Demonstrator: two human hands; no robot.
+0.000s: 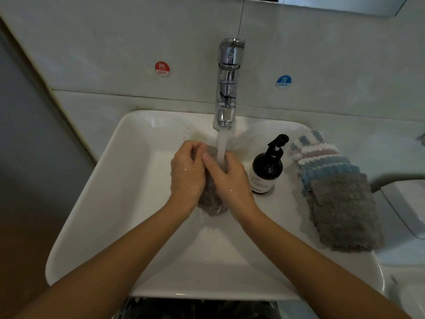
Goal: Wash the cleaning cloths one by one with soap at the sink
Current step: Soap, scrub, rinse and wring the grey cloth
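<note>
My left hand (187, 173) and right hand (230, 178) curl around the grey cloth (210, 199), bunched lengthwise between them under the tap's stream (222, 146).

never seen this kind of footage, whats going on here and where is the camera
There is no machine here: one wide-angle camera worn on a person's head looks down at their bare arms. Both hands, the left hand and the right hand, grip a bunched grey cloth under water running from the chrome tap into the white sink. On the sink's right ledge stands a dark pump bottle, probably the soap. Beside it lies a stack of cloths, grey on top, blue and pink below. Red hot and blue cold stickers mark the wall.
</note>
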